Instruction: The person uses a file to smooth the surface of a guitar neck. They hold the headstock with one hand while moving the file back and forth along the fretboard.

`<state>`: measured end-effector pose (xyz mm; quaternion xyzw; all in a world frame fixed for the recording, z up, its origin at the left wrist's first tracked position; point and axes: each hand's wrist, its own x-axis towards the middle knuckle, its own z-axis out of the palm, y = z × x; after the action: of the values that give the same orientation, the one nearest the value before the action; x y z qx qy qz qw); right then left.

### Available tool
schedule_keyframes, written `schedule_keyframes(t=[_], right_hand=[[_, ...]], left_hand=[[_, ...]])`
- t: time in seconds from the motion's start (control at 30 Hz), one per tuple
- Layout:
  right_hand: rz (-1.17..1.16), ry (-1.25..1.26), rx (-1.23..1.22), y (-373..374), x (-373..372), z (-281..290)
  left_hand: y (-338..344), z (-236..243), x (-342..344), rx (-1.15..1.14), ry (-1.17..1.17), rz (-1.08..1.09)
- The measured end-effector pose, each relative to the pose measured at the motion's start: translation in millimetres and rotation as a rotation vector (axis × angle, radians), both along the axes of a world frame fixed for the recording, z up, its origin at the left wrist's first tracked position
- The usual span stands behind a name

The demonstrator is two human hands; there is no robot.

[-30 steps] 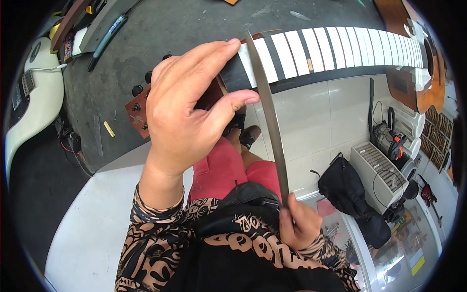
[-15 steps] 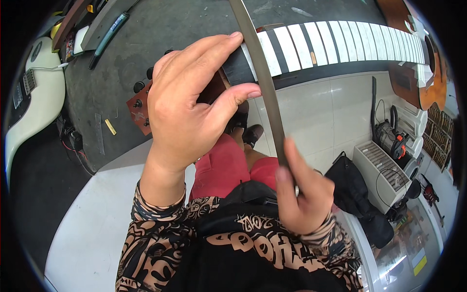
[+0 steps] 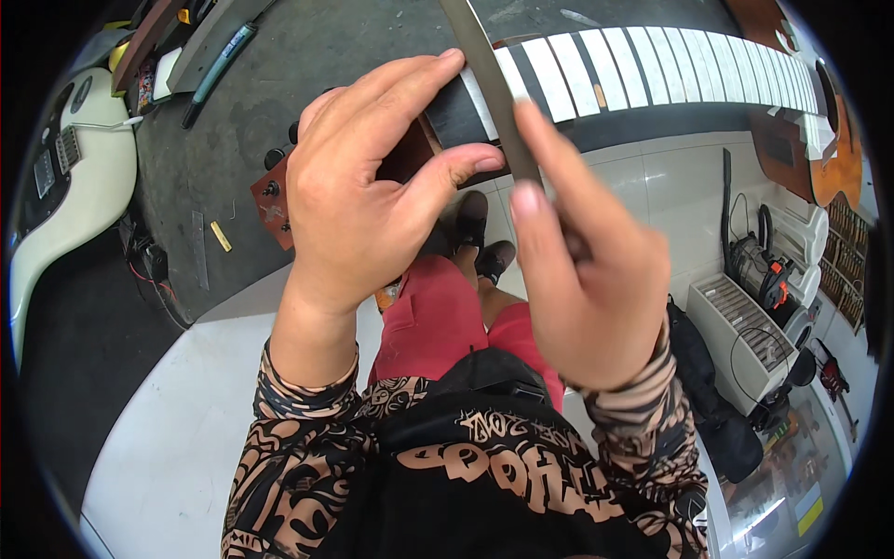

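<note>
Nearest, the right hand (image 3: 587, 279) grips the long flat metal file (image 3: 494, 88) with its index finger laid along it, while the left hand (image 3: 363, 196) pinches the file's blade, above the taped guitar neck (image 3: 652, 70) on the bench (image 3: 261, 102).

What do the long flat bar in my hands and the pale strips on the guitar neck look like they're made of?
Long flat bar: probably steel, a dull grey brushed face and thin straight edges; it may be a file. Pale strips across the guitar neck: likely masking tape, matte off-white with soft edges. Right hand grips the bar; left hand steadies the neck.
</note>
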<state>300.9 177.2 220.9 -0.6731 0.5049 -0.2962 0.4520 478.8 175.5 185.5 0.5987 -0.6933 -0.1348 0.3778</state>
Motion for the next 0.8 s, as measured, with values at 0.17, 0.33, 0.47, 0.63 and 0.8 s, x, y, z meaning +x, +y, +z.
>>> schedule_keyframes(t=[0.17, 0.33, 0.47, 0.63, 0.8], right_hand=[[-0.07, -0.053, 0.129, 13, -20, 12], [-0.033, -0.048, 0.115, 79, -82, -1], [0.034, -0.07, 0.121, 122, -100, -2], [-0.015, -0.072, 0.212, 144, -104, 4], [-0.037, -0.065, 0.192, 157, -107, -3]], left_hand=[[-1, 0, 0, -0.019, -0.005, -0.006], [-2, -4, -1, -0.063, 0.015, -0.018], [-3, -5, -6, -0.123, 0.005, 0.011], [-1, 2, -15, -0.086, 0.078, 0.066], [-6, -15, -5, -0.032, 0.339, 0.018]])
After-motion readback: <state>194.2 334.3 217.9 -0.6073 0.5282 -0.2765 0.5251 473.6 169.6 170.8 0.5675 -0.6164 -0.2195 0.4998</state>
